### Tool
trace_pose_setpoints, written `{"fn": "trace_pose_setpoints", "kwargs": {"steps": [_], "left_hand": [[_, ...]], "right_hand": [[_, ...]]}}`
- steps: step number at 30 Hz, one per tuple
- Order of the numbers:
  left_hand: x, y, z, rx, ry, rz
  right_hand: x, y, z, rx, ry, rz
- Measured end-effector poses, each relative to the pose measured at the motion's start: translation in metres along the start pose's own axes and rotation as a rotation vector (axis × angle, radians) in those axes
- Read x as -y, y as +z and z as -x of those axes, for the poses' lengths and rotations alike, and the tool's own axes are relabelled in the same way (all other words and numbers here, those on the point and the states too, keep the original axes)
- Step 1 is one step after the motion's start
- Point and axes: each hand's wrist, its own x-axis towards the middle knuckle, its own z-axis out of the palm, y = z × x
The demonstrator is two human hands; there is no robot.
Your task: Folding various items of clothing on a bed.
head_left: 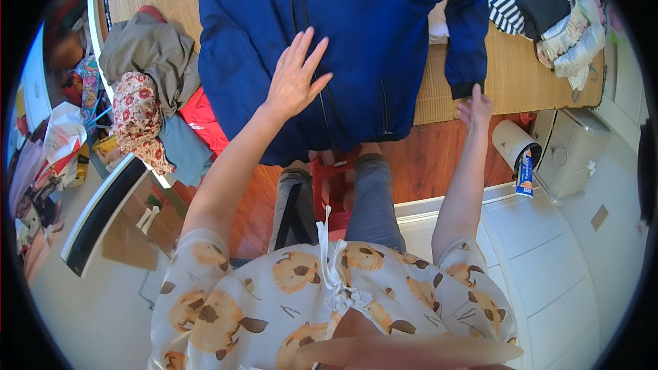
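Note:
A dark blue zip jacket [360,51] lies spread over a woven mat, its lower hem hanging past the near edge. My left hand [298,77] is over the jacket's front beside the zip, palm down with the fingers apart and nothing held. At the black cuff of the sleeve on the right is my right hand [475,107], index finger stretched out against or just over the cuff. Its other fingers are curled, and whether they pinch any fabric is unclear. A pale cloth shows in the gap between sleeve and body.
Grey-brown [159,56], flowered [136,113] and red [203,118] clothes pile up on the left. Striped and white clothes [514,0] lie at the upper right of the woven mat [545,82]. A bin [514,144] and a red plastic stool [334,169] stand below.

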Motion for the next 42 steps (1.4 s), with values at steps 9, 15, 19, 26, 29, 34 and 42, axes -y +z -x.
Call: {"fn": "trace_pose_setpoints", "kwargs": {"steps": [9,15,19,26,29,34,42], "left_hand": [[-0.070,0.037,-0.124,0.003,0.035,0.015],[-0.089,0.080,-0.130,0.564,0.109,-0.305],[-0.087,0.083,-0.132,0.555,0.113,-0.285],[-0.073,0.070,-0.151,0.377,0.058,0.150],[-0.086,0.040,-0.179,0.136,-0.826,1.149],[-0.052,-0.025,-0.202,0.346,-0.869,1.513],[-0.085,0.007,-0.194,0.555,-0.556,0.381]], "right_hand": [[0.000,-0.011,-0.038,0.109,-0.055,-0.553],[0.057,-0.160,-0.112,-0.300,-0.470,-0.391],[0.160,-0.227,-0.113,-0.480,-0.843,-0.231],[0.245,-0.188,0.057,-0.015,-0.947,-0.575],[0.224,-0.165,0.091,0.247,-0.928,-0.408],[0.208,-0.074,0.196,1.225,-1.249,-0.121],[0.086,0.019,0.276,1.261,-1.503,0.422]]}}
